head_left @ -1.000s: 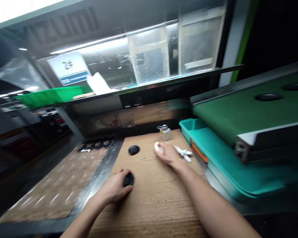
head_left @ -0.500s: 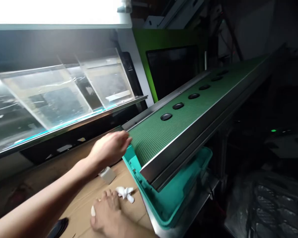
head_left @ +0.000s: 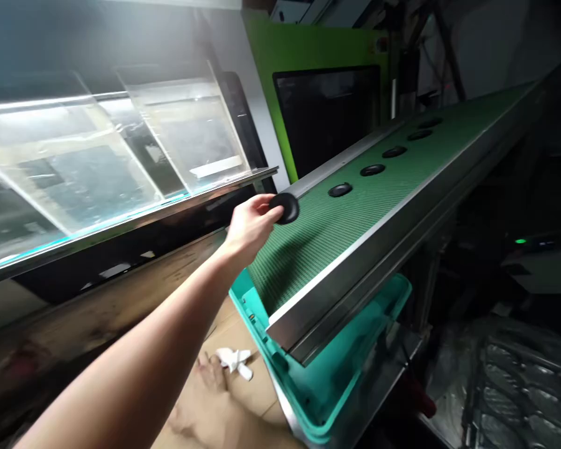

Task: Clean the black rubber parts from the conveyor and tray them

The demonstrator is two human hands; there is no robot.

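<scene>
My left hand (head_left: 255, 224) reaches over the near end of a green conveyor belt (head_left: 318, 243). Thumb and fingers pinch the edge of a black round disc with a shallow dished face (head_left: 287, 208), tilted up off the belt. Farther up the belt lie several similar black discs (head_left: 340, 189) in a row. Down on the brown cardboard surface (head_left: 262, 394) rests my right hand (head_left: 210, 390), fingers spread flat and partly hidden behind my left forearm. Beside its fingertips is a small crumpled white piece (head_left: 235, 362).
A turquoise bin (head_left: 322, 424) stands under the belt's near end, beneath its metal side rail (head_left: 355, 265). To the left is a machine with clear window panels (head_left: 187, 137). A green machine panel (head_left: 262, 62) rises behind. Clear-wrapped trays (head_left: 523, 386) lie at lower right.
My left hand has moved right and up over the belt and taken the nearest disc, lifting it. The remaining discs sit slightly farther right in view. My right hand stays on the cardboard.
</scene>
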